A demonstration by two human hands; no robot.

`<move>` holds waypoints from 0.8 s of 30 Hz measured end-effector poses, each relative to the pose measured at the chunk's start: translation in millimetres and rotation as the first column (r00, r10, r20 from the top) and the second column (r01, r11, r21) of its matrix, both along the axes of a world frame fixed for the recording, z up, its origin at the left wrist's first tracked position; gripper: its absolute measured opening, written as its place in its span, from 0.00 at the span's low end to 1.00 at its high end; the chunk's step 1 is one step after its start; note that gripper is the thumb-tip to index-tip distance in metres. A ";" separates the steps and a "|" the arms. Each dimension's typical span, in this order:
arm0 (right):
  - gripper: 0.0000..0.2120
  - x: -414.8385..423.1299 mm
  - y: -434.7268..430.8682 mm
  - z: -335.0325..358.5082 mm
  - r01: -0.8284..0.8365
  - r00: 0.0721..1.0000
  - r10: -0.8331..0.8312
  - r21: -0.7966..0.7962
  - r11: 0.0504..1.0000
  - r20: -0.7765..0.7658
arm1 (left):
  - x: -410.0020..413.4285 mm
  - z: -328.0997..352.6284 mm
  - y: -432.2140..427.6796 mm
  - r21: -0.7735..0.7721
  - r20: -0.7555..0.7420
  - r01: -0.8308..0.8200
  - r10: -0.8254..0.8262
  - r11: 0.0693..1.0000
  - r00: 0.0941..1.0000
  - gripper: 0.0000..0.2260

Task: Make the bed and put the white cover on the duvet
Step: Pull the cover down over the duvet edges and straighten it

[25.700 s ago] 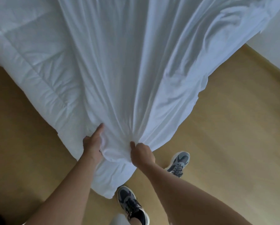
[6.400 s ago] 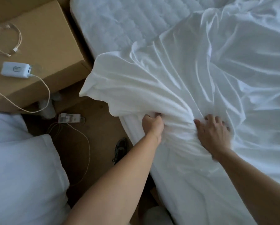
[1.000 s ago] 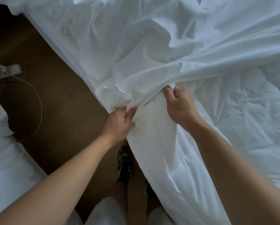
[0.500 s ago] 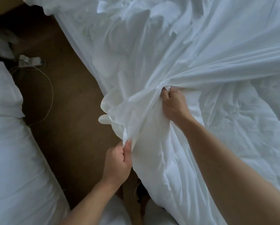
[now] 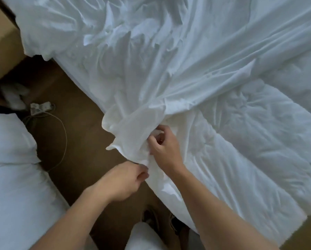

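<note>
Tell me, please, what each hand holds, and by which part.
Both hold the white cover at its bunched edge: the right hand grips the folds, the left hand pinches the lower tip.

right hand (image 5: 164,147) grips bunched white cover (image 5: 151,69) | left hand (image 5: 124,179) blurred, seemingly pinching its hem | duvet (image 5: 259,141) uncovered beside

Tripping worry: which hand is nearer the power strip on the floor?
Left: the left hand is down-right of the power strip, over the floor; the right hand farther right, at the white cover.
</note>
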State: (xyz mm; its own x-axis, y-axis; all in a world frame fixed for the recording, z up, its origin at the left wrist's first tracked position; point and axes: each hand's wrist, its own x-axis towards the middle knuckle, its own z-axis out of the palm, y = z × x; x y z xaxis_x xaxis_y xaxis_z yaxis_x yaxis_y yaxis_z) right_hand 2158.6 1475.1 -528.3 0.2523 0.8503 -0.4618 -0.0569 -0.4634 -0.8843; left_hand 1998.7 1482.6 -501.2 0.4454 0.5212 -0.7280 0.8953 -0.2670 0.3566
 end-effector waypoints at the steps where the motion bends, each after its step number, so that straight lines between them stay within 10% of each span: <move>1: 0.14 -3.3 0.7 -4.6 0.044 0.994 -0.045 -0.007 0.999 -0.099 | 3.3 15.6 18.0 -0.056 -0.028 0.097 -0.098 0.994 0.995 0.10; 5: 0.24 -19.3 24.9 -20.0 0.157 0.900 -0.191 -0.117 0.981 -0.392 | 28.6 71.1 85.8 -0.134 -0.099 0.223 -0.237 0.965 0.966 0.08; 11: 0.24 -44.1 38.2 -40.3 0.287 0.725 -0.386 -0.259 0.922 -0.570 | 42.9 29.1 151.6 0.255 0.155 -0.378 0.348 0.890 0.925 0.08; 20: 0.14 -47.6 50.5 -31.2 0.352 0.607 -0.426 -0.254 0.901 -0.671 | 96.0 -15.3 246.0 -0.175 0.395 -0.801 0.786 0.572 0.475 0.21; 24: 0.20 -69.1 50.4 -21.7 0.296 0.536 -0.401 -0.280 0.913 -0.743 | 109.6 -38.7 267.3 -0.279 0.251 -0.766 0.814 0.579 0.524 0.31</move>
